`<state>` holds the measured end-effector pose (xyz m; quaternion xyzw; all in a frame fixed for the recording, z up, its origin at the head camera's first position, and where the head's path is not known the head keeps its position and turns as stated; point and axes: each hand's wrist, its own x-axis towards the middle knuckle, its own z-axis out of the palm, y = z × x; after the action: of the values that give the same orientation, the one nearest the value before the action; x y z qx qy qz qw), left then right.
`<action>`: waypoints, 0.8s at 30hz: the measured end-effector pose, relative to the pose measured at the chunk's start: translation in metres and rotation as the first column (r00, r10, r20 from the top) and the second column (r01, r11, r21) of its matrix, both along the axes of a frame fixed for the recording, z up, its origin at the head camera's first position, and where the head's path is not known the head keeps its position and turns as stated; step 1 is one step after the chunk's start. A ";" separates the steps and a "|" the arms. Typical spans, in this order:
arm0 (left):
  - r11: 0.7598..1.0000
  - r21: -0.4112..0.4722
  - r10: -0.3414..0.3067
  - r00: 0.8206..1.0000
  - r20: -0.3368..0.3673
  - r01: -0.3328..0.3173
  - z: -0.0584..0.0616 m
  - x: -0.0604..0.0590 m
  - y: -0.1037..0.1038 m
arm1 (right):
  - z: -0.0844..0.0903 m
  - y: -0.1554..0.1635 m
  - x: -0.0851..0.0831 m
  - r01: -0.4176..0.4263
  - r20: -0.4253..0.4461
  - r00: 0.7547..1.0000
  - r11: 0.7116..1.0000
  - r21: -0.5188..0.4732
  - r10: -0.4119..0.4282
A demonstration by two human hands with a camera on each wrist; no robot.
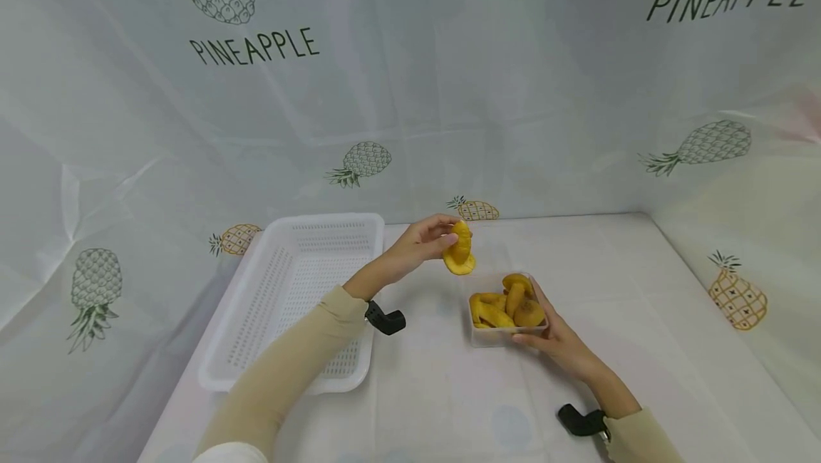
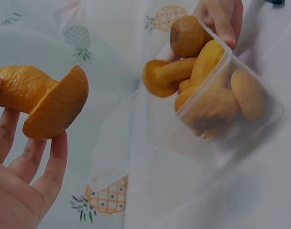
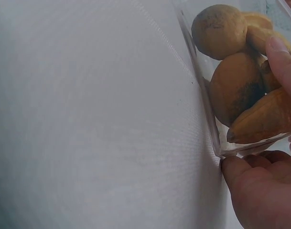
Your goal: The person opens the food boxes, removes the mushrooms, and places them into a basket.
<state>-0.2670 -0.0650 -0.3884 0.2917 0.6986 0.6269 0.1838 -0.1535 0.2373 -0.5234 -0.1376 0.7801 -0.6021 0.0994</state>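
Observation:
My left hand (image 1: 420, 243) pinches a yellow mushroom (image 1: 458, 260) between thumb and fingers, above the table and left of a clear plastic box. In the left wrist view the mushroom's rounded cap (image 2: 59, 105) points away from the palm, over the fingertips. The clear box (image 1: 494, 338) holds several more yellow mushrooms (image 1: 497, 313), some sticking up above its rim. My right hand (image 1: 564, 345) grips the box at its right side, fingers behind and thumb along the front. Up close, the right wrist view shows mushrooms (image 3: 236, 86) with dark patches through the clear wall.
A white perforated plastic basket (image 1: 291, 292) stands on the left of the table, partly behind my left forearm. A pale cloth (image 1: 449, 406) covers the table. Behind it and at the sides hang sheets (image 1: 513, 128) printed with pineapples.

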 end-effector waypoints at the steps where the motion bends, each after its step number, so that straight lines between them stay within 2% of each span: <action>1: 1.000 0.002 0.008 1.000 0.001 -0.008 0.001 -0.001 -0.004 | 0.000 0.000 0.000 -0.002 -0.006 1.000 1.000 -0.003 0.002; 8: 0.998 -0.002 0.065 0.998 -0.009 -0.065 0.009 -0.004 -0.036 | -0.001 -0.001 0.000 -0.010 -0.037 0.999 1.000 0.019 0.011; 15: 0.989 -0.012 0.147 0.989 -0.007 -0.147 0.018 -0.005 -0.071 | 0.000 -0.003 0.000 -0.015 -0.028 1.000 0.999 -0.034 0.014; 24: 0.970 -0.007 0.242 0.970 0.021 -0.241 0.013 0.000 -0.113 | 0.001 -0.003 0.001 -0.028 -0.007 1.000 0.999 -0.036 0.028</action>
<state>-0.2668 -0.1778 -0.3749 0.1975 0.7283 0.6462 0.1142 -0.1523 0.2339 -0.5221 -0.1522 0.7674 -0.6143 0.1029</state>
